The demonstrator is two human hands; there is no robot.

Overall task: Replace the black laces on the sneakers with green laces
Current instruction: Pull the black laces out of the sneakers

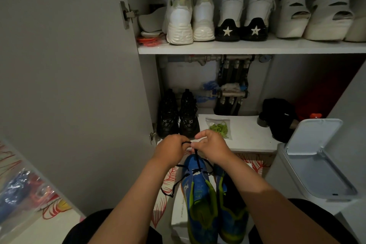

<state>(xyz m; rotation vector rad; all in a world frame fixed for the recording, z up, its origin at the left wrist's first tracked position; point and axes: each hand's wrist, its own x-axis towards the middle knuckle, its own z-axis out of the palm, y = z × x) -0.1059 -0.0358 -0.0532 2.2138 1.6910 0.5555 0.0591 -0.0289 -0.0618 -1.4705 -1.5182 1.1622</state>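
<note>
While taut, thin black lace [196, 157] over sneaker [200, 192]

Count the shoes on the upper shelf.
6, on the upper shelf: two chunky white sneakers at left, two star-heeled sneakers in the middle, two strappy white wedges at right. Another may be cut off at the right edge.

Both arms extended forward. Left hand [171, 149] and right hand [213, 147], fingertips nearly touching, each pinch the lace [197, 157].
</note>
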